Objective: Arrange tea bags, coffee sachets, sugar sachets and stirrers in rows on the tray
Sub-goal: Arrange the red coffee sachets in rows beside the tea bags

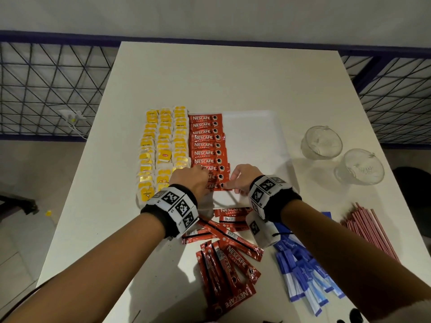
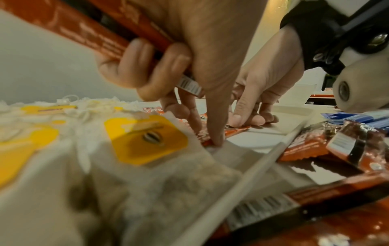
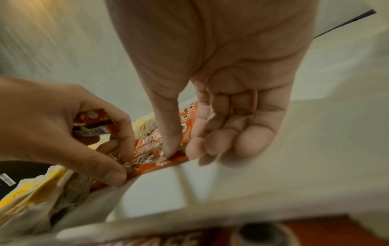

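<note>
On the white tray [image 1: 251,122], tea bags [image 1: 163,145] fill three rows and coffee sachets [image 1: 206,145] nearly one. The left hand [image 1: 190,180] curls round spare sachets while pressing the nearest; the right hand [image 1: 242,180] pins its other end with loosely bent fingers. Sugar sachets [image 1: 303,273] and stirrers [image 1: 370,229] lie on the table [image 1: 233,78], not yet placed.

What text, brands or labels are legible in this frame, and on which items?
"NESCAFE CLASSIC": red coffee sachets in the tray row and in the loose pile.
"equal": blue sugar sachets.
Yellow tea bag tags: print too small to read.
Barcodes on sachet backs: unreadable.
Wristband squares: coded patterns, not words.
</note>
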Motion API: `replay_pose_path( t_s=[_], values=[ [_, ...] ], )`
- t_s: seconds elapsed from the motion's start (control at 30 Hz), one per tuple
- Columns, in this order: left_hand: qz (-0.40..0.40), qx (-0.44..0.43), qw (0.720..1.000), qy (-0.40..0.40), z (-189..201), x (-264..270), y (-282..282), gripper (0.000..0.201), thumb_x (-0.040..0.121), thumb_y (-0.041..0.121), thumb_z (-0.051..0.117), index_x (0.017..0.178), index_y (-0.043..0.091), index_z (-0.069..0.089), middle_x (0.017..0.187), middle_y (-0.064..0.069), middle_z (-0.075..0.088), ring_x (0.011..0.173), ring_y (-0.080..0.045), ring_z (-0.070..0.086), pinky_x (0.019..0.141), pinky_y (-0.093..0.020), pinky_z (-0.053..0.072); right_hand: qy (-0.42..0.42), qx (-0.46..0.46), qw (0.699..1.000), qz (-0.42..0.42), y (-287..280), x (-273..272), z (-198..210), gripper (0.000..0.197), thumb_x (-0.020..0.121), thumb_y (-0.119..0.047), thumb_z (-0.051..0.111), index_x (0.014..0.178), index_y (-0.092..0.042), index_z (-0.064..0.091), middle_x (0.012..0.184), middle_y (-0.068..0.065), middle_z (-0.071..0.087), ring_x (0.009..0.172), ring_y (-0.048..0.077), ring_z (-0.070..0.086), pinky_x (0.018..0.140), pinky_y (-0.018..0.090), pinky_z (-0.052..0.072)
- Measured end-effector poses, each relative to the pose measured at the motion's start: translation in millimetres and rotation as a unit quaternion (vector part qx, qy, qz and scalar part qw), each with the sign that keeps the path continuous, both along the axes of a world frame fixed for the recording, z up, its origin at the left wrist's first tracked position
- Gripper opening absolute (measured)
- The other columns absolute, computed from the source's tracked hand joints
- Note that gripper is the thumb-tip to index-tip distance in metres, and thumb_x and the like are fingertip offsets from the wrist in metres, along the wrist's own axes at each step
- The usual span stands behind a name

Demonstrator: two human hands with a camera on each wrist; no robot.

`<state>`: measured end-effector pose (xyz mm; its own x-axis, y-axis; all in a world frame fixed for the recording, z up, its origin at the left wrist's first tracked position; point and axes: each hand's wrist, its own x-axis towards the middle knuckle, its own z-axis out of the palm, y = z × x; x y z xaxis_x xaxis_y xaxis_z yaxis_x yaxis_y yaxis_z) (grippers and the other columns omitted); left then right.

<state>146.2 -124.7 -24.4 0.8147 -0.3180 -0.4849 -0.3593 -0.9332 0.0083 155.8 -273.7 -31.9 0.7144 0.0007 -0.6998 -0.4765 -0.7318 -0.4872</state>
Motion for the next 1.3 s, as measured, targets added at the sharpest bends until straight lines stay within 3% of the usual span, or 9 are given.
replay_pose_path(
  t_s=[0.23, 0.37, 0.47, 0.57, 0.8, 1.0, 1.13, 1.2, 1.3],
  values=[
    [0.071, -0.100, 0.992, 0.023, 10, 1, 5, 0.034, 0.091, 0.043, 0.054, 0.113, 0.017, 0.053, 0.120, -0.001, 0.054, 0.105, -0.019, 0.054, 0.080, -0.029, 0.042, -0.020, 0.017, 1.000, -0.008, -8, -2, 6, 0.024, 0.080, -0.031, 0.069, 0.074, -0.018, 0.050, 0.070, 0.000, 0.058, 0.059, 0.011, 0.051, 0.068, 0.026, 0.047],
    [0.108, -0.196, 0.972, 0.066, 21, -1, 6, 0.032, 0.089, 0.029, 0.061, 0.116, 0.013, 0.056, 0.113, -0.006, 0.061, 0.091, -0.015, 0.053, 0.075, -0.019, 0.038, -0.062, 0.146, 0.987, 0.012, -8, -10, 21, 0.020, 0.079, -0.024, 0.072, 0.090, -0.020, 0.056, 0.073, 0.000, 0.059, 0.061, 0.012, 0.054, 0.067, 0.028, 0.049],
    [0.101, -0.275, 0.952, 0.087, 28, -6, 3, 0.037, 0.087, 0.018, 0.064, 0.121, 0.006, 0.054, 0.111, -0.006, 0.061, 0.094, -0.015, 0.054, 0.064, -0.005, 0.033, -0.107, 0.223, 0.968, 0.037, 4, -18, 32, 0.018, 0.077, -0.012, 0.072, 0.082, -0.023, 0.059, 0.069, -0.001, 0.058, 0.055, 0.011, 0.052, 0.057, 0.019, 0.045],
    [0.098, -0.319, 0.939, 0.082, 34, -10, 2, 0.035, 0.087, 0.018, 0.065, 0.118, 0.005, 0.056, 0.097, -0.001, 0.059, 0.083, -0.008, 0.047, 0.058, 0.002, 0.034, -0.137, 0.241, 0.960, 0.031, 10, -20, 33, 0.021, 0.078, -0.006, 0.071, 0.074, -0.022, 0.059, 0.068, 0.007, 0.056, 0.054, 0.014, 0.050, 0.056, 0.023, 0.045],
    [0.220, -0.397, 0.880, 0.138, 27, -14, 30, 0.012, 0.091, 0.030, 0.057, 0.082, 0.022, 0.056, 0.071, 0.007, 0.061, 0.058, -0.005, 0.055, 0.054, -0.012, 0.044, -0.122, 0.194, 0.973, 0.022, -3, -22, 32, 0.011, 0.088, -0.019, 0.060, 0.079, -0.021, 0.056, 0.065, -0.003, 0.055, 0.055, 0.009, 0.049, 0.059, 0.022, 0.042],
    [0.323, -0.460, 0.805, 0.189, 20, -19, 53, 0.010, 0.088, 0.018, 0.062, 0.079, 0.012, 0.063, 0.067, 0.002, 0.065, 0.046, -0.001, 0.056, 0.053, -0.014, 0.048, -0.080, 0.174, 0.981, 0.006, -11, -26, 28, 0.021, 0.093, -0.020, 0.053, 0.072, -0.015, 0.056, 0.069, -0.001, 0.056, 0.060, 0.009, 0.050, 0.060, 0.019, 0.043],
    [0.349, -0.491, 0.778, 0.179, 18, -26, 55, 0.012, 0.085, 0.013, 0.064, 0.074, 0.012, 0.063, 0.059, 0.002, 0.064, 0.046, -0.001, 0.056, 0.051, -0.013, 0.047, -0.079, 0.194, 0.978, -0.009, -11, -27, 28, 0.014, 0.091, -0.018, 0.056, 0.078, -0.014, 0.059, 0.070, 0.000, 0.060, 0.061, 0.009, 0.053, 0.059, 0.017, 0.046],
    [0.353, -0.509, 0.767, 0.169, 17, -30, 55, 0.007, 0.085, 0.008, 0.064, 0.079, 0.012, 0.065, 0.061, -0.003, 0.062, 0.047, -0.003, 0.057, 0.050, -0.013, 0.047, -0.063, 0.249, 0.965, -0.050, -10, -28, 30, 0.005, 0.090, -0.015, 0.058, 0.088, -0.012, 0.061, 0.073, 0.004, 0.063, 0.060, 0.010, 0.055, 0.058, 0.016, 0.048],
    [0.371, -0.530, 0.744, 0.165, 15, -33, 54, 0.014, 0.085, 0.005, 0.063, 0.093, 0.014, 0.069, 0.059, 0.000, 0.067, 0.049, -0.006, 0.061, 0.051, -0.015, 0.050, -0.042, 0.316, 0.942, -0.100, -9, -28, 31, 0.015, 0.088, -0.020, 0.060, 0.096, -0.007, 0.061, 0.073, 0.008, 0.064, 0.058, 0.014, 0.056, 0.057, 0.019, 0.049]
  ],
)
